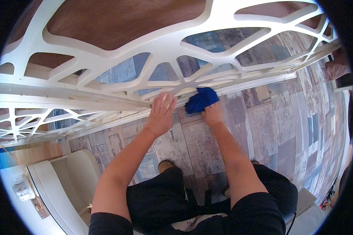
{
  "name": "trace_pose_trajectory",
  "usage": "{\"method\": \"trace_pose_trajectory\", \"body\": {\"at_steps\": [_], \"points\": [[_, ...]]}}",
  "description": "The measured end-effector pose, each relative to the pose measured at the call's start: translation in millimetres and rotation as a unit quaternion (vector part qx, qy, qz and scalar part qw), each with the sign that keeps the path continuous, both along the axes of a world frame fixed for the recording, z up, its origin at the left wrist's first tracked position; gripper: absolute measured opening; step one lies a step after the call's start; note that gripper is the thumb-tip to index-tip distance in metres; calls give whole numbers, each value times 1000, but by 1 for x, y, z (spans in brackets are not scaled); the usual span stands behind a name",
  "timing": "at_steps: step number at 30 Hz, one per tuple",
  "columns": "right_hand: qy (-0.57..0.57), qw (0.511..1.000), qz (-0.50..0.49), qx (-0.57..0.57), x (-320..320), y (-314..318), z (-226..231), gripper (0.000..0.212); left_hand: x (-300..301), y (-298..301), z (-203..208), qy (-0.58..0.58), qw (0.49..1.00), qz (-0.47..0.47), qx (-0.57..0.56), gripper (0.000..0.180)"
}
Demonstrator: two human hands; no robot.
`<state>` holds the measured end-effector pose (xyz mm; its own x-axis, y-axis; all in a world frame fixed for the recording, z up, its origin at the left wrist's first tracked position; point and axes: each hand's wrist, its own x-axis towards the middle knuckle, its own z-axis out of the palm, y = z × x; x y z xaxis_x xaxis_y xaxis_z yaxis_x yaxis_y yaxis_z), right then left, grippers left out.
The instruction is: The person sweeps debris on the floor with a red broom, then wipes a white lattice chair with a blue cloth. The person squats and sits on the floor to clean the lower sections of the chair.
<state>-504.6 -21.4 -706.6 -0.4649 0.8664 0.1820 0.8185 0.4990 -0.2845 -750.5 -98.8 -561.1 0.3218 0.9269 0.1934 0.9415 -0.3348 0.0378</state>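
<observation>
A blue cloth (pixel 200 100) is bunched in my right hand (pixel 213 114), its fingers closed on the near edge. The cloth lies against the low white track (pixel 239 87) at the foot of a white lattice partition (pixel 164 47). Beside it, to the left, my left hand (pixel 162 111) is stretched out with its fingers extended near the bottom of the partition's white upright post (pixel 117 103). Nothing shows in that hand. Whether its fingertips touch the frame, I cannot tell.
Patchwork wood-look floor (pixel 270 117) spreads on both sides of the partition. Another lattice panel (pixel 31 121) continues at the left. A curved pale cabinet or seat (pixel 66 184) stands at lower left. My knees are bent close behind my hands.
</observation>
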Motion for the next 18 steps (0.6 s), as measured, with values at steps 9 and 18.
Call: {"method": "trace_pose_trajectory", "body": {"at_steps": [9, 18], "points": [[-87, 964, -207, -140, -49, -7, -11, 28, -12, -15, -17, -120, 983, 39, -136, 68], [161, 928, -52, -332, -133, -58, 67, 27, -22, -14, -8, -287, 912, 195, -220, 41]]}}
